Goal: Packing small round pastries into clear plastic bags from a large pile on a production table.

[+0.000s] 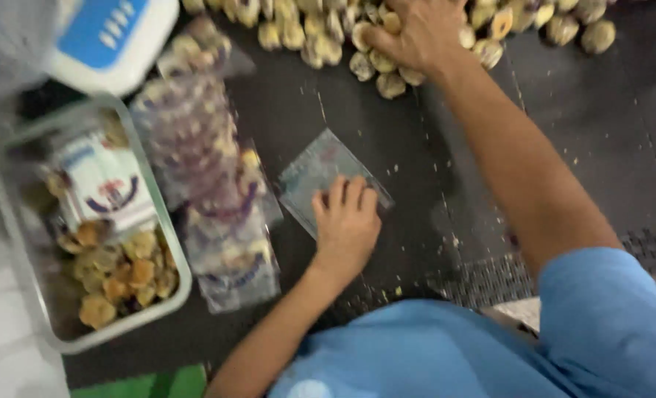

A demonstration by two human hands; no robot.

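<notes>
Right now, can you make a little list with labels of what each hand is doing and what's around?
left hand: pressing flat on an empty clear bag
right hand: reaching into a pile of round yellowish pieces, fingers curled over some
surface: dark mat with crumbs
beside the left hand: filled clear bags in a row
far left: clear tub holding more pieces and a packet
top left: blue and white device

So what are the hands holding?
The right hand grabs round pieces from the pile, fingers over their tops. The left hand presses flat on an empty bag.
</notes>
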